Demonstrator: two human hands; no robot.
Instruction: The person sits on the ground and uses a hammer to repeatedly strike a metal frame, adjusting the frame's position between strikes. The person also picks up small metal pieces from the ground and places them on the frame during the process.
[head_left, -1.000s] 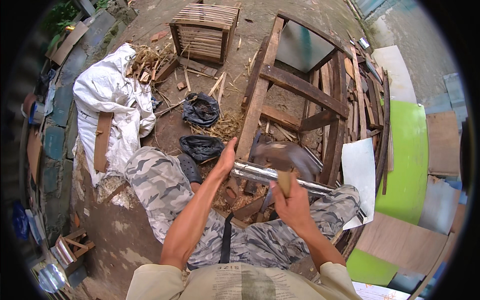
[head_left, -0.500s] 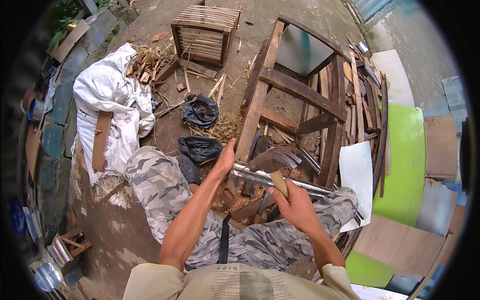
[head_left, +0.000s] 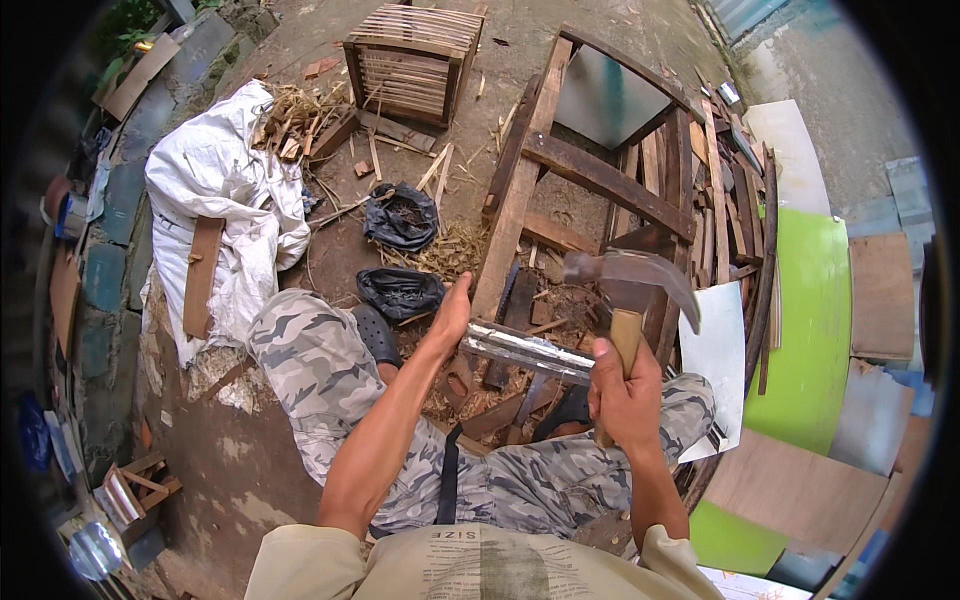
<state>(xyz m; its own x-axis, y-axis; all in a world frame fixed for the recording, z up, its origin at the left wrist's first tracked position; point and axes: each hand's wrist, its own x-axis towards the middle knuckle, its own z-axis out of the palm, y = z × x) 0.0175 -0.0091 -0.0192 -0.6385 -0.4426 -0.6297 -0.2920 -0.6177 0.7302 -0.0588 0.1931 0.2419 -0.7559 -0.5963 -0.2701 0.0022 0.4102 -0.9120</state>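
A claw hammer (head_left: 632, 285) with a wooden handle is gripped in my right hand (head_left: 626, 395). Its metal head is up, over the near right part of a brown wooden frame (head_left: 600, 185), apart from it as far as I can see. My left hand (head_left: 454, 310) is closed against the frame's near left corner, thumb side up and some fingers hidden behind the wood. Along the near end of this frame runs a rail with a worn white face (head_left: 530, 350), between my two hands. My camouflage-clad legs lie on both sides of it.
Two black plastic bags (head_left: 400, 217) sit on the ground left of the frame. A slatted wooden crate (head_left: 412, 65) stands farther off. White sacking (head_left: 225, 190) lies at left; wood strips (head_left: 725, 190), a white sheet (head_left: 712, 350) and a lime-green panel (head_left: 805, 330) are at right.
My right hand has lifted the hammer up and to the right, away from the white-faced rail, and its head has turned. My left hand stays at the frame's corner.
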